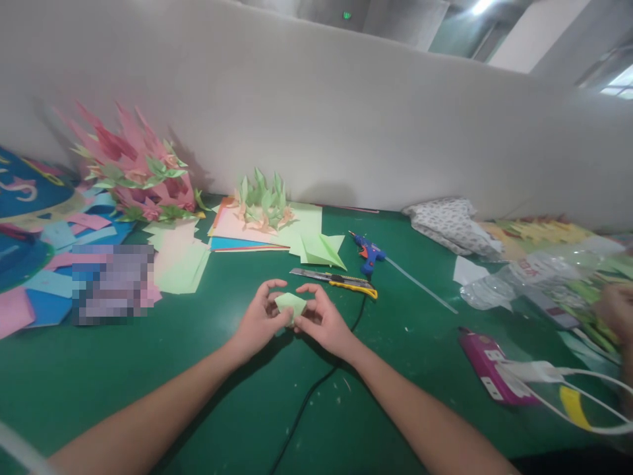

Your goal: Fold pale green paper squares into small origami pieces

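Two hands pinch one small green paper (291,304) between them: left hand (260,321) on its left edge, right hand (322,320) on its right, thumbs and forefingers closed on the sheet, other fingers curled loosely. The paper sits just above the green table (198,369), centred before the person, apparently held at both ends to keep a fold taut. It is a folded, roughly diamond-shaped piece; its long axis runs left to right, with one point toward each hand. Whether it touches the table cannot be told.

Just beyond the hands lies a knife (334,279) with a yellow handle, then a blue glue gun (368,253) with its cord trailing toward the person. Loose paper sheets (180,264) and folded paper flowers (262,201) lie farther back, along the wall. A purple power strip (487,369) lies to the right. Another person's hand (616,310) shows at the right edge.
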`<state>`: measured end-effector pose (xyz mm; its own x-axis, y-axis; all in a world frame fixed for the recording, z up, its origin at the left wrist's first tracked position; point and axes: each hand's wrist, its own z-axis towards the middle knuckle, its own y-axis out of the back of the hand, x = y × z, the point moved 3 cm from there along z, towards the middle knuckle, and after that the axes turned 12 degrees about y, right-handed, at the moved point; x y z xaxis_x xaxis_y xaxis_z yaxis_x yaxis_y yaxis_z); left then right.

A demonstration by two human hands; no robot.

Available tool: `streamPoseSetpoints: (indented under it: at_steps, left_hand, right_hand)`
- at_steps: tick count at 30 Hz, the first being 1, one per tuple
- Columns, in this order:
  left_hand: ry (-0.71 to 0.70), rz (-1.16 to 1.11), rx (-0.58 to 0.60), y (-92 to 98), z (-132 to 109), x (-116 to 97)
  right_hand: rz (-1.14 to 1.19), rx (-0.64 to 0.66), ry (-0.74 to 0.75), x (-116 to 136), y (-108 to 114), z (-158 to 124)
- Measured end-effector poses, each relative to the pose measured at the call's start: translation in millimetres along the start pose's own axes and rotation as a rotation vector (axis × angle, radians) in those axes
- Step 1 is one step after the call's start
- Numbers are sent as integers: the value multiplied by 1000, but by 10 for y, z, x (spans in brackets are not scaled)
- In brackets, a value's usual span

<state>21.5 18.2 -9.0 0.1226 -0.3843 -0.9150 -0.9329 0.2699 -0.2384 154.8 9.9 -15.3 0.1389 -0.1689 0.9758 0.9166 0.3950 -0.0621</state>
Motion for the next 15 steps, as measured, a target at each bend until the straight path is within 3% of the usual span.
streamPoseSetpoints:
  at_steps: [7,12,15]
  left_hand:
    - [31,-77,137,-60,-23,-26]
    - [8,51,55,-11,-2,-36]
    - [-70,148,7,24,19,-19]
  right_hand:
    - [73,-58,-33,28,8,9]
    - [-26,20,35,51,-18,-13]
    - [-142,-40,144,80,8,-14]
